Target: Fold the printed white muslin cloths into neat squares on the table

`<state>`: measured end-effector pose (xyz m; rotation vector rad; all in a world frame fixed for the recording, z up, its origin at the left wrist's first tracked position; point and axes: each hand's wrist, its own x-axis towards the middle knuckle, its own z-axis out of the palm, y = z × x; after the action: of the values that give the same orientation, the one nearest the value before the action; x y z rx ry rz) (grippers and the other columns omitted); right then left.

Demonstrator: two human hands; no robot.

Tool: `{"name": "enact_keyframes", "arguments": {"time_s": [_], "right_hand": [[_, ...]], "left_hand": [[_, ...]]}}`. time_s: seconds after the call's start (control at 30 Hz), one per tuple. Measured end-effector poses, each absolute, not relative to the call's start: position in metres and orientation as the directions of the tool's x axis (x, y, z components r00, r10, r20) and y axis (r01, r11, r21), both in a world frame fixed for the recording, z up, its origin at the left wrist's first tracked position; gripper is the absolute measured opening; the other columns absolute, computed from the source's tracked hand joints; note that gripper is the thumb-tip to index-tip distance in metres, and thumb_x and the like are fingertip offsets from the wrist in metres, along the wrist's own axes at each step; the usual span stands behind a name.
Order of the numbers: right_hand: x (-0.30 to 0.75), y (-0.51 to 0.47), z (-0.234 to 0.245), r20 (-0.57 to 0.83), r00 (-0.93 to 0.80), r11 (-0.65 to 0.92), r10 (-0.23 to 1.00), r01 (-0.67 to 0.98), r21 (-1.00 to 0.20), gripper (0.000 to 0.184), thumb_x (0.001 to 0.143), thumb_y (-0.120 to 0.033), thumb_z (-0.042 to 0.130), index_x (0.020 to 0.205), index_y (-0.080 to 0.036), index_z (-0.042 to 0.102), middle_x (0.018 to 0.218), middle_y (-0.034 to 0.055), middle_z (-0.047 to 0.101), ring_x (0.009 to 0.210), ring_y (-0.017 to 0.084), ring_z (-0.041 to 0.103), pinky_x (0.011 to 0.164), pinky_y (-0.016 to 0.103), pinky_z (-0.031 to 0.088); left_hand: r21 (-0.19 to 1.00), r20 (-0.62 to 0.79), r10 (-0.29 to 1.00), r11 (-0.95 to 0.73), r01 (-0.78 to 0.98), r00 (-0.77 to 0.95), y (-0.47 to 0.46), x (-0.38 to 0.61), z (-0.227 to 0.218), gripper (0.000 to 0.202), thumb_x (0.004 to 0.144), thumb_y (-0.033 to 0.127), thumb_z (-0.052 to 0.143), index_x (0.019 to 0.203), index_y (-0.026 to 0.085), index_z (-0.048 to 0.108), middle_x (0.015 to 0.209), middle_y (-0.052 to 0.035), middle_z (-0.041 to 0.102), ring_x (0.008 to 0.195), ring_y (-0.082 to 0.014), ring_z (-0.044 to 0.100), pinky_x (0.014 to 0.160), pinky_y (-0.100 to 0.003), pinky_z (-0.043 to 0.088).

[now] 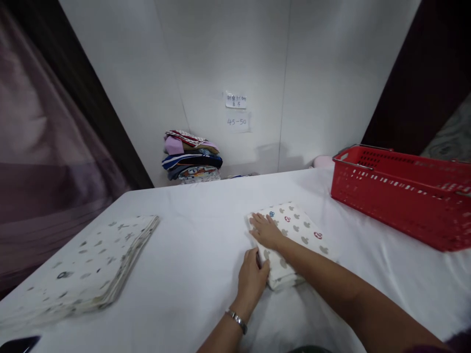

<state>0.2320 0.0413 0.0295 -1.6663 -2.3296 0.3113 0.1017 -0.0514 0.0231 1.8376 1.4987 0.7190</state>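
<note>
Two forearms (pixel 333 279) reach one of two folded cloths (pixel 296 226): right fingers (pixel 255 221) spread atop, left fingers (pixel 250 256) curled alongside, grip unclear.

Head cam looks fwd & down across tbl (pixel 198 245)

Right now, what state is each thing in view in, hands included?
Touched cloth: folded, flat
Right hand: spread on the touched cloth
Left hand: curled at that cloth's edge
Untouched cloth: folded, flat
Red basket: upright, open-topped
Fabric pile: stacked
Wall notes: stuck up
White table cover: spread, wrinkled
Bracelet: worn
</note>
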Motion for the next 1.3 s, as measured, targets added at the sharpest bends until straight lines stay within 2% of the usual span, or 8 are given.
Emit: {"name": "enact_keyframes", "arguments": {"time_s": [0.2,0.4,0.6,0.73,0.87,1.0,1.17,1.3], "right_hand": [[0.263,0.027,0.048,0.017,-0.304,0.283,0.952,0.864,-0.416,0.057,0.090,-0.043,0.037,0.142,-0.019,0.032,0.150,0.0112,0.023,0.139,0.025,0.016,0.110,0.050,0.011],[0.349,-0.003,0.052,0.065,0.098,-0.069,0.993,0.935,-0.348,0.062,0.083,-0.031,0.048,0.141,-0.016,0.033,0.149,0.0132,0.025,0.138,0.027,0.018,0.110,0.047,0.015],[0.373,-0.035,0.034,-0.076,0.286,-0.257,0.955,0.675,-0.691,0.064,0.081,-0.034,0.052,0.140,-0.015,0.035,0.133,0.0113,0.051,0.116,0.025,0.052,0.100,0.040,0.038],[0.326,-0.058,0.015,-0.084,0.195,-0.169,0.977,0.475,-0.863,0.071,0.078,-0.035,0.057,0.142,-0.019,0.032,0.121,0.0072,0.060,0.103,0.024,0.059,0.091,0.040,0.045],[0.285,-0.077,0.005,-0.017,0.009,-0.019,1.000,0.482,-0.876,0.073,0.077,-0.038,0.059,0.143,-0.026,0.030,0.131,0.0040,0.051,0.101,0.022,0.057,0.089,0.039,0.047],[0.280,-0.080,0.006,0.066,0.107,0.026,0.992,0.341,-0.940,0.059,0.078,-0.036,0.053,0.134,-0.021,0.045,0.118,0.0052,0.060,0.100,0.021,0.058,0.088,0.036,0.047],[0.290,-0.076,0.006,0.011,0.240,-0.018,0.971,0.116,-0.993,0.043,0.074,-0.035,0.055,0.112,-0.018,0.061,0.094,0.0052,0.068,0.080,0.020,0.062,0.073,0.036,0.051],[0.295,-0.076,0.006,-0.033,0.341,-0.060,0.940,0.069,-0.996,0.037,0.070,-0.034,0.058,0.102,-0.017,0.063,0.094,0.0070,0.067,0.081,0.021,0.063,0.071,0.034,0.052]], "left_hand": [[0.875,-0.106,0.969,-0.016,0.483,0.223,-0.040,0.097,0.020,0.043,0.079,0.039,0.051,0.115,0.016,0.049,0.111,-0.0095,0.061,0.095,-0.0193,0.061,0.077,-0.028,0.047],[0.835,-0.312,0.922,0.150,0.529,0.230,-0.041,0.104,0.024,0.065,0.077,0.055,0.052,0.125,0.013,0.039,0.103,-0.0119,0.066,0.077,-0.0196,0.065,0.061,-0.028,0.048],[0.757,-0.129,0.975,-0.023,0.653,0.183,-0.006,0.096,0.048,0.062,0.074,0.028,0.057,0.131,0.019,0.036,0.103,-0.0060,0.066,0.087,-0.0188,0.064,0.073,-0.026,0.047],[0.721,0.024,0.999,0.005,0.693,-0.031,0.050,0.046,0.060,0.055,0.074,0.026,0.057,0.127,0.020,0.044,0.106,-0.0069,0.065,0.092,-0.0202,0.063,0.078,-0.029,0.047],[0.704,0.007,0.995,0.065,0.708,-0.097,0.065,0.001,0.049,0.043,0.075,0.032,0.058,0.114,0.015,0.055,0.108,-0.0117,0.065,0.101,-0.0245,0.060,0.086,-0.033,0.046],[0.712,0.055,0.990,0.052,0.700,-0.129,0.041,-0.010,0.026,0.048,0.081,0.044,0.049,0.119,0.015,0.052,0.120,-0.0123,0.059,0.111,-0.0238,0.054,0.096,-0.035,0.041],[0.698,0.344,0.916,-0.102,0.709,-0.207,0.007,0.004,0.013,0.046,0.086,0.041,0.042,0.123,0.015,0.048,0.127,-0.0119,0.052,0.120,-0.0222,0.046,0.102,-0.035,0.037],[0.451,0.579,0.802,-0.468,0.760,0.150,-0.022,0.036,0.023,0.044,0.087,0.039,0.045,0.126,0.017,0.046,0.134,-0.0113,0.047,0.129,-0.0221,0.036,0.111,-0.038,0.023]]}}
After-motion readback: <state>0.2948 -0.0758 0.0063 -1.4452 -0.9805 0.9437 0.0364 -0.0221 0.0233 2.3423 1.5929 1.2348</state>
